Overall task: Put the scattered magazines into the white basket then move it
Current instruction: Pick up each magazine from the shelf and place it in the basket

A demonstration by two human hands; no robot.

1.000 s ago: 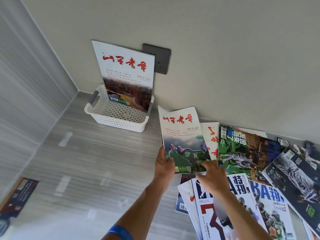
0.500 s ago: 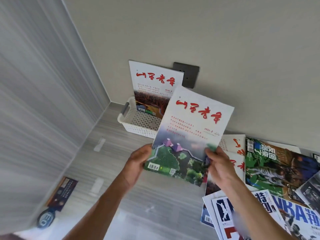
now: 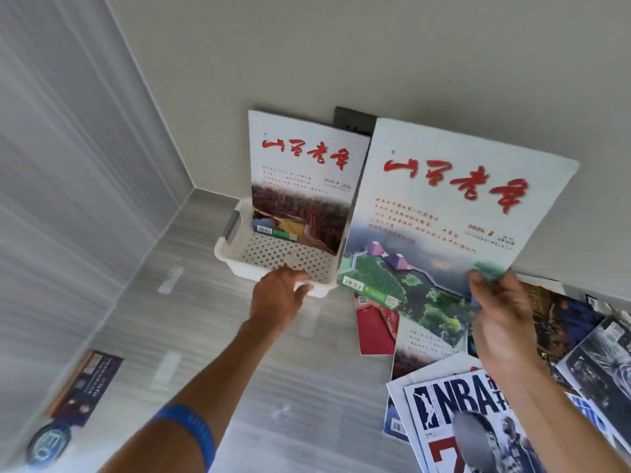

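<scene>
Magazines lie fanned and overlapping on the grey floor just below and beside the right hand, the NBA cover nearest the camera, so most of the scatter is not yet collected. That right hand pinches the lower right corner of a red-titled magazine, thumb over the cover, holding it tilted and lifted off the pile with its near left corner just beside the basket, probably to swing it in. The two hands are apart. Left of it, the left hand rests on the near rim of the white basket, fingers curled over the edge; my guess is that it steadies the light plastic so the next magazine cannot push it away. Beyond the left hand, one matching magazine already stands in the basket, leaning back against the wall, partly covering a dark wall socket. Far left of the left forearm, a dark booklet lies near the side wall.
</scene>
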